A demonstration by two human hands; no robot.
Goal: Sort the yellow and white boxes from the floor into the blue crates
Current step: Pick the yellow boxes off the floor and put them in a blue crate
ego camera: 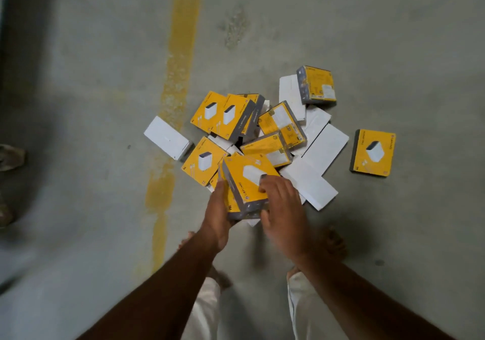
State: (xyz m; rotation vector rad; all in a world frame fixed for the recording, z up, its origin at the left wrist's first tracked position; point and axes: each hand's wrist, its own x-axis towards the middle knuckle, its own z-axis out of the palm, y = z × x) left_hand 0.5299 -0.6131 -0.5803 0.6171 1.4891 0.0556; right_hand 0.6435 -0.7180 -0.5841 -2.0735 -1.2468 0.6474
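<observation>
The fingers (220,186) of my left hand (219,219) are curled around the near edge of a small stack of yellow boxes (245,186) and carry it from below, just above the pile. My right hand (284,208) lies on top of the same stack, its fingers bent over the upper box — I think to press it down so that the boxes do not slide apart. This hand is a little blurred, so I cannot tell how firmly it grips.

Beyond the hands, the pile (265,135) lies on the concrete floor (393,38), yellow and white boxes mixed and overlapping. One white box (168,137) lies apart on the left, beside the yellow line (178,77) painted on the floor, and one yellow box (374,152) lies apart on the right. Another yellow box (317,85) rests at the far edge, partly on a white one.

The blue crates are not in view. I judge the sorting is at an early stage — I collect yellow ones first, to carry several together.
</observation>
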